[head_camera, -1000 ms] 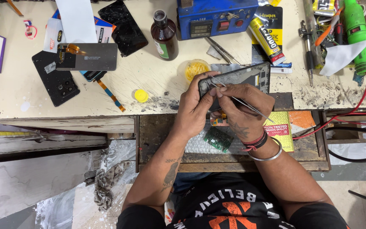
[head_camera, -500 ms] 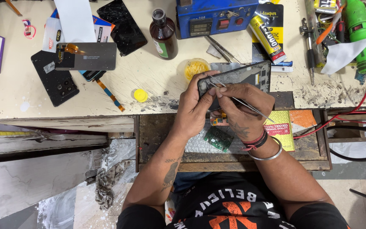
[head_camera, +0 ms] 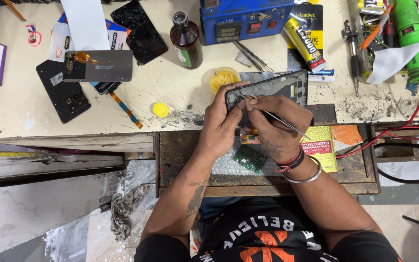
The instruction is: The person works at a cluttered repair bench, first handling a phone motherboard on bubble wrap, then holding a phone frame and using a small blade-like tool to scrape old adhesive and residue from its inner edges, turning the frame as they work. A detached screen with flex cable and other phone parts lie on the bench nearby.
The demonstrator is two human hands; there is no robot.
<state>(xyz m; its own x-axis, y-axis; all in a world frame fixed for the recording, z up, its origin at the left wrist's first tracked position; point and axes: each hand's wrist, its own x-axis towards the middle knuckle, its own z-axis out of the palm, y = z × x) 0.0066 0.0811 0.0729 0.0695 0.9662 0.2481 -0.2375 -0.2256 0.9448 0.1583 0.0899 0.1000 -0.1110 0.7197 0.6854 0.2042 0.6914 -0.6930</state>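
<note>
Over the front edge of the worktop (head_camera: 35,114), left hand (head_camera: 224,123) clamps the opened phone frame (head_camera: 272,88) tilted up toward the face, bracing it so the right hand (head_camera: 275,126), pinched shut on thin tweezers (head_camera: 280,119), can pick at its near edge. Frame is dark, screenless, its inner cavity exposed.
</note>
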